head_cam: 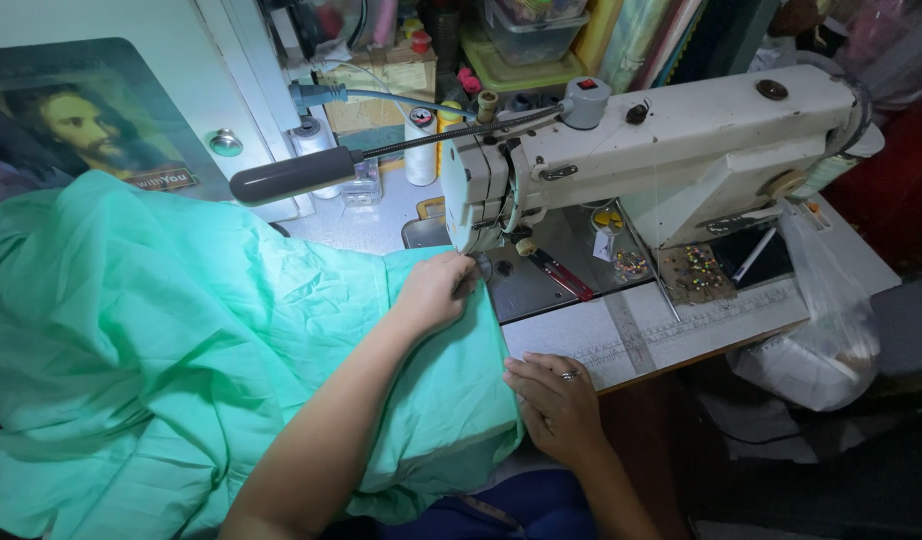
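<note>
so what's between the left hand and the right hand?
Head view: only green fabric. Its folded edge runs from the left hand at the sewing machine to the right hand at the table edge.

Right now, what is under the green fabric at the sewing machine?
The green fabric covers the table's left part and drapes off its edge; whatever lies beneath is hidden. The left hand presses on it by the sewing machine; the right hand holds its near edge.
</note>
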